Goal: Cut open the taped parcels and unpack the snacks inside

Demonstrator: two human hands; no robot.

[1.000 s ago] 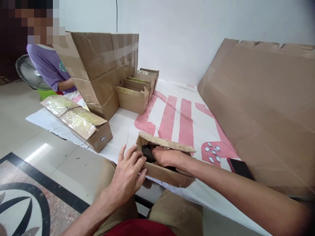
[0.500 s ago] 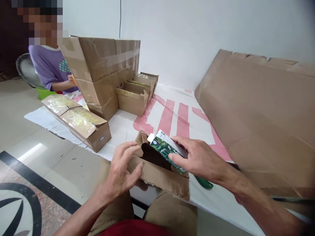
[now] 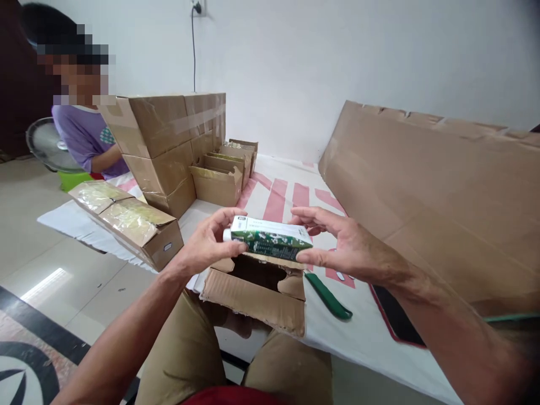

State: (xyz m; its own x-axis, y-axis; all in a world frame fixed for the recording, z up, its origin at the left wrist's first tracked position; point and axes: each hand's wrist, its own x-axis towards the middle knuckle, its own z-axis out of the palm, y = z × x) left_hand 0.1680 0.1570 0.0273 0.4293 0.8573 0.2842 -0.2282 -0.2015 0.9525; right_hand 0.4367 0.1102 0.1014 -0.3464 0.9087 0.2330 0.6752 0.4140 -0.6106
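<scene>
A green and white drink carton [image 3: 270, 239] with a white cap lies level above a small cardboard box [image 3: 257, 298]. My left hand [image 3: 211, 239] grips its cap end, thumb at the front and fingers behind. My right hand [image 3: 337, 242] is at the carton's other end, fingers and thumb spread apart; the thumb tip is close to its lower corner, and I cannot tell whether it touches. Beneath the carton the box's top is open, its flaps turned outward and its inside dark. Just right of the box lies a green-handled tool [image 3: 329, 298], perhaps a knife.
Taped boxes [image 3: 164, 129] are stacked at the left behind a long box [image 3: 126, 225]; several open boxes [image 3: 217, 183] stand beside them. A large cardboard sheet [image 3: 430, 202] leans at the right. A dark, red-edged phone-like device [image 3: 396, 315] lies near my right forearm. A person in purple [image 3: 84, 135] sits far left.
The carton has turned from tilted to level and moved slightly left. My left hand, empty before, has taken hold of its cap end, while my right hand has loosened and spread.
</scene>
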